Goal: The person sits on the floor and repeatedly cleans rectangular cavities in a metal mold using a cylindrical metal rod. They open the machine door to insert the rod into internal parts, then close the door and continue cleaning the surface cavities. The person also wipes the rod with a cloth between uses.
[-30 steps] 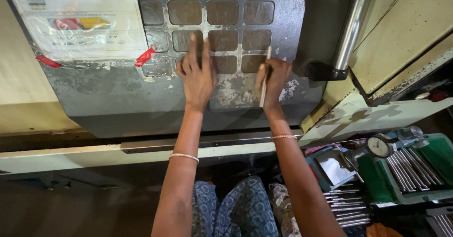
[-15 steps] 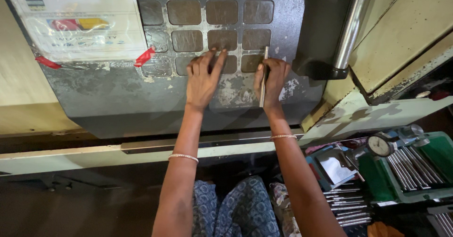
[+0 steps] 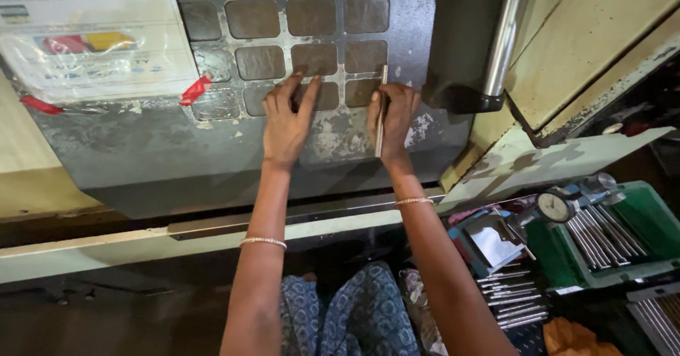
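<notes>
My left hand (image 3: 287, 119) lies flat on a grey metal panel (image 3: 142, 150), its fingers spread over one of the dark square pads (image 3: 316, 95) in the panel's grid. My right hand (image 3: 392, 119) is closed around a thin metal rod (image 3: 382, 111), held upright against the panel beside the lowest right pad (image 3: 360, 90). Both wrists wear thin bangles.
A taped, plastic-covered paper sheet (image 3: 92, 37) hangs at the upper left. A shiny steel bar (image 3: 504, 34) stands right of the panel. Lower right, a green tray (image 3: 602, 239) holds several metal rods and a dial gauge (image 3: 554, 206). A pale ledge (image 3: 106, 246) runs below the panel.
My left hand has shifted right and its fingers have curled over the lower middle pad. My right hand has stayed in place with the rod.
</notes>
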Demonstrator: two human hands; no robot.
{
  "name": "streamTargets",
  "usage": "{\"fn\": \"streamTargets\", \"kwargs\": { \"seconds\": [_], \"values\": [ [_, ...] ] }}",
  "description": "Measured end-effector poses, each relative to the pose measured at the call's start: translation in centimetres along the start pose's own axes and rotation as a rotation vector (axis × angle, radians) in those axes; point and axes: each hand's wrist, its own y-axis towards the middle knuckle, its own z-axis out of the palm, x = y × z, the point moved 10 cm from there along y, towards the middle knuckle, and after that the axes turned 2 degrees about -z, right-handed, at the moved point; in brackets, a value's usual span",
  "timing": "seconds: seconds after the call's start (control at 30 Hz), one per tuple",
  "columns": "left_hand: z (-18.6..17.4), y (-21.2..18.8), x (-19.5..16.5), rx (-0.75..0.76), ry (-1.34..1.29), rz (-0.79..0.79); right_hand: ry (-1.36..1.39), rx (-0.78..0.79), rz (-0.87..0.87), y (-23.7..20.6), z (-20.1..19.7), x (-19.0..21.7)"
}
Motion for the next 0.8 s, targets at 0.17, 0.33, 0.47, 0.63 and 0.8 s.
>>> {"fn": "streamTargets", "kwargs": {
  "seconds": [0.17,0.33,0.47,0.63,0.8],
  "values": [
    [-0.2,0.1,1.9,-0.006,-0.039,0.011,0.005,0.000,-0.022,0.3,1.9,0.9],
    [-0.5,0.7,2.4,-0.047,0.020,0.038,-0.002,0.003,-0.030,1.0,2.5,0.9],
    [-0.6,1.9,3.7,-0.025,-0.084,0.004,-0.010,0.004,-0.033,1.7,3.9,0.6],
    [2.4,2.2,9.5,0.106,-0.604,-0.558,0.002,-0.006,-0.008,1.8,5.9,0.1],
    [-0.6,2.9,6.3,-0.132,0.086,0.054,-0.013,-0.006,-0.021,1.7,7.8,0.5]
  ]
}}
